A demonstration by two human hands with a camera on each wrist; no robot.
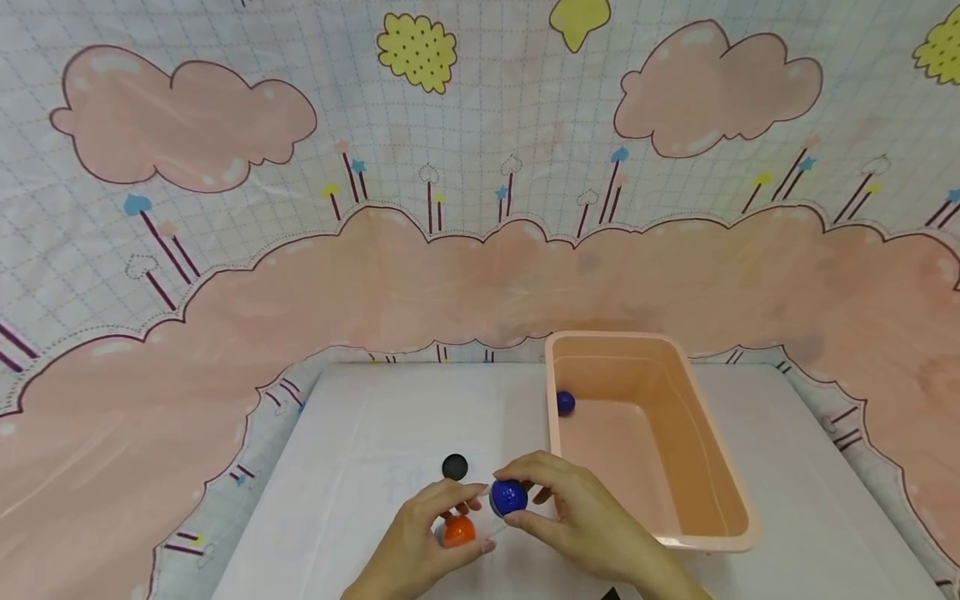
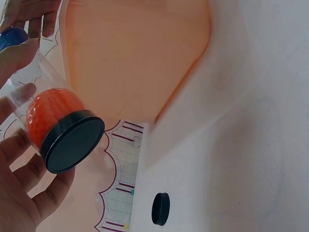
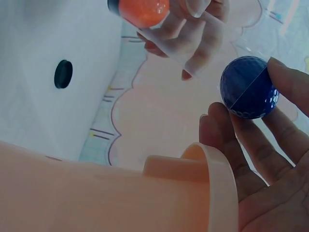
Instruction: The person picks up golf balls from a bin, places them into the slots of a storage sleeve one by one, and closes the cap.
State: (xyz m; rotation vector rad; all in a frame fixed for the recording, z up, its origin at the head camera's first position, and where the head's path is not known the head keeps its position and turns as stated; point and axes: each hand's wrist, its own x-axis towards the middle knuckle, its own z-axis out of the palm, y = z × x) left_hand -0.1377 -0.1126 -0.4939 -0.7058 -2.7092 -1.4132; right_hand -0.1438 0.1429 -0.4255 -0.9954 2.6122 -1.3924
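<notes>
My left hand grips a clear plastic tube, its fingers wrapped around the wall. Inside sits an orange dimpled golf ball, against the black cap that closes the tube's lower end. My right hand pinches a dark blue golf ball between thumb and fingertips, close by the tube's other end. A loose round black lid lies on the table just beyond the left hand.
A peach plastic bin stands right of the hands, its left rim close behind the right fingers. Another blue ball lies in its far left part. A cloud-patterned cloth hangs behind the white table.
</notes>
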